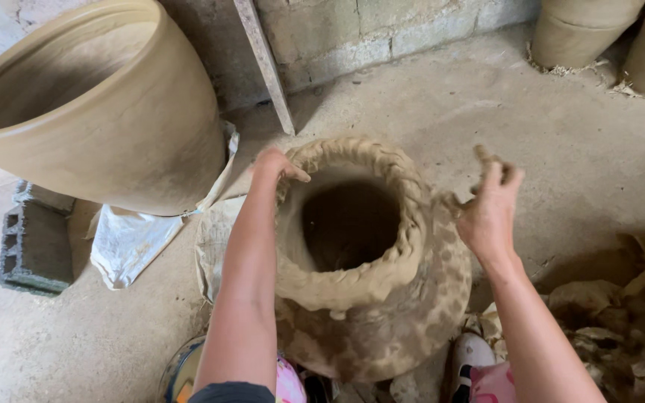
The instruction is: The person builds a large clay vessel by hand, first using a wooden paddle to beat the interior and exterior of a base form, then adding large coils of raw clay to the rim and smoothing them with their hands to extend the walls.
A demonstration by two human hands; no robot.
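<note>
A rough, wet clay pot (pixel 382 298) stands on the floor in front of me, with a thick lumpy rim (pixel 412 224) of pressed coils around a dark opening. My left hand (pixel 274 166) rests on the far left of that rim, thumb hooked over the edge. My right hand (pixel 490 209) is just right of the pot, fingers closed on a small strip of clay (pixel 481 158) that sticks up above the fingertips.
A large smooth clay vessel (pixel 106 112) leans at the back left over a white sack (pixel 132 239) and a grey cinder block (pixel 35 246). A plank (pixel 266 63) leans on the block wall. Two more pots (pixel 584 30) stand back right; clay scraps (pixel 628 328) lie at right.
</note>
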